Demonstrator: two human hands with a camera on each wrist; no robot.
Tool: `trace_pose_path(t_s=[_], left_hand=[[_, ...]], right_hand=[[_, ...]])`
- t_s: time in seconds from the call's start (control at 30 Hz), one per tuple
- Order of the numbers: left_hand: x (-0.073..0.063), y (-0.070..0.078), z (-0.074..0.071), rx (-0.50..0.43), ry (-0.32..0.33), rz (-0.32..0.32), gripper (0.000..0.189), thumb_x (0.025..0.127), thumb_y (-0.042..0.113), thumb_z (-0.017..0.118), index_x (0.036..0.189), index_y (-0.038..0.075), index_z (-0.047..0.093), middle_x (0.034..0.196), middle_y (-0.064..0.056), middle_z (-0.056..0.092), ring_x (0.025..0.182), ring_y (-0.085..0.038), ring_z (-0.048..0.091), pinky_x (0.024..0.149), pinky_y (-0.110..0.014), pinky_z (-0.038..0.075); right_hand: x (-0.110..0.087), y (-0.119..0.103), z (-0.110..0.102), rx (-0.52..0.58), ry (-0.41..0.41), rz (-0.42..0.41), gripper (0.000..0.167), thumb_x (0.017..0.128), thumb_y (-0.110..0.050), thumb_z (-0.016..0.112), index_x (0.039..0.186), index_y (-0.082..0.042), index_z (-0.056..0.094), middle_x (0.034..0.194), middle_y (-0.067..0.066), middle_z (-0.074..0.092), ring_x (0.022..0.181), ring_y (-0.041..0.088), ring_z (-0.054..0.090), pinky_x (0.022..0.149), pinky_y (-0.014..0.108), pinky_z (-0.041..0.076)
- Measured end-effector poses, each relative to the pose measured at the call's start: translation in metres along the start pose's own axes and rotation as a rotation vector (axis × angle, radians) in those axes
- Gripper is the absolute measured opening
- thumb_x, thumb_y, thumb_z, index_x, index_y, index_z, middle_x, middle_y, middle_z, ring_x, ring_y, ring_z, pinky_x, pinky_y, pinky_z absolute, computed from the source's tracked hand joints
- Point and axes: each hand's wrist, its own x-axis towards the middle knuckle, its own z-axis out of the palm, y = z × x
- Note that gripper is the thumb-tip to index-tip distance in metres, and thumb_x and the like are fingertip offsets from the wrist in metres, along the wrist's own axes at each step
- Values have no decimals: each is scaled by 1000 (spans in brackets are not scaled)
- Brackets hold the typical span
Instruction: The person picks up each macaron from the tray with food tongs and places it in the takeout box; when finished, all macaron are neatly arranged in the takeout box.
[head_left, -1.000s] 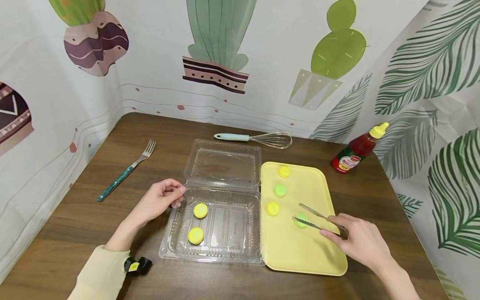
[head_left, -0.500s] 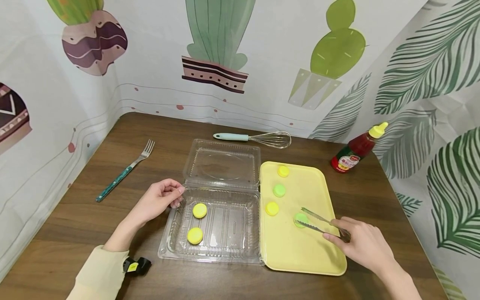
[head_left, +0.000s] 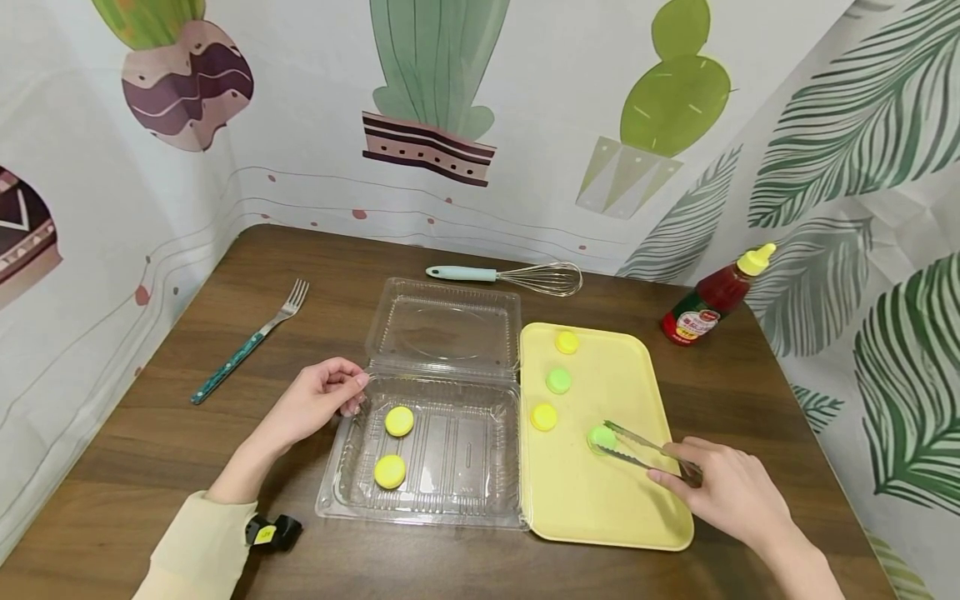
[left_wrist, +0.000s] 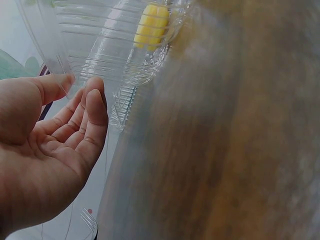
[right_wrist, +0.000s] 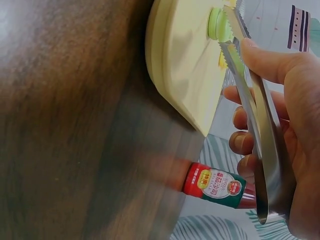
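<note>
My left hand (head_left: pixel 318 400) pinches the left rim of an open, clear plastic clamshell box (head_left: pixel 472 467); the left wrist view shows thumb and fingertips at that edge. Two yellow macarons (head_left: pixel 399 422) lie in its base. In my right hand (head_left: pixel 731 483) are metal tongs (right_wrist: pixel 265 125), held between thumb and fingers. Their toothed tips stand on either side of a green macaron (head_left: pixel 600 437) on the yellow tray (head_left: pixel 600 508). Whether both tips touch it, I cannot tell. Another green macaron (head_left: pixel 558 381) and two yellow macarons (head_left: pixel 544 417) lie along the tray's left side.
Behind the box lies a whisk (head_left: pixel 504 276). A fork (head_left: pixel 251 342) rests at the left of the wooden table (head_left: pixel 420 567). A ketchup bottle (head_left: pixel 705 304) stands beyond the tray's right corner. Patterned cloth (head_left: pixel 300 100) hangs behind the table.
The tong tips have shifted slightly right and toward the near edge, and now straddle the green macaron. The left hand has stayed at the box rim.
</note>
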Motion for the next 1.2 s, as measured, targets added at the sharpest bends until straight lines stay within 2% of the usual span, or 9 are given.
trace_pose_path(t_s=[0.43, 0.73, 1.2], left_hand=[[-1, 0, 0, -2, -5, 4, 21, 100, 11, 61, 104, -10, 60, 80, -18, 64, 63, -14, 59, 58, -27, 52], [-1, 2, 0, -5, -4, -8, 21, 100, 12, 62, 104, -9, 60, 80, -17, 64, 64, -14, 59, 58, -27, 52], [-2, 3, 0, 6, 0, -16, 23, 100, 14, 62, 104, -8, 60, 79, -16, 64, 64, -15, 60, 59, -27, 53]], right_hand=[[0, 1, 3, 7, 24, -46, 20, 78, -42, 84, 87, -29, 71, 71, -22, 45, 56, -3, 37, 47, 22, 30], [0, 1, 3, 10, 44, -73, 20, 77, -39, 85, 84, -35, 67, 70, -24, 42, 56, -4, 35, 46, 22, 28], [1, -1, 2, 8, 46, -90, 20, 77, -38, 86, 88, -27, 74, 72, -24, 44, 56, -4, 36, 46, 22, 30]])
